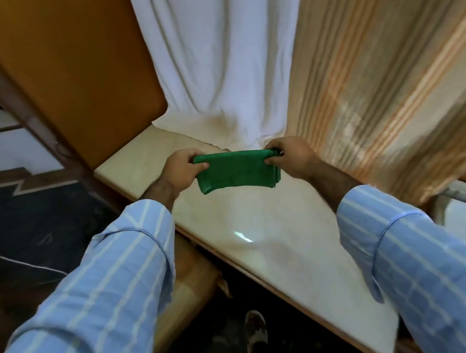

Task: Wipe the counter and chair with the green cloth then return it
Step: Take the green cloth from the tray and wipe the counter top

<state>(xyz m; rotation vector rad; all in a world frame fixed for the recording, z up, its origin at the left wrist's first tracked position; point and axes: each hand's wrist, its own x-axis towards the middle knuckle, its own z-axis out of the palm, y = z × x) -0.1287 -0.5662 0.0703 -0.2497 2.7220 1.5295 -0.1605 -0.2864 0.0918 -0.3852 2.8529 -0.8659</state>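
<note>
A folded green cloth hangs stretched between both hands, just above the pale marble counter. My left hand pinches its upper left corner and my right hand pinches its upper right corner. The cloth's lower edge hangs free over the counter; I cannot tell whether it touches the surface. A wooden seat, perhaps the chair, shows under the counter's front edge, mostly hidden by my left sleeve.
A white curtain and a striped orange-brown curtain hang down onto the counter's far side. An orange wooden panel stands at the counter's left end. A sandalled foot rests on the dark floor below.
</note>
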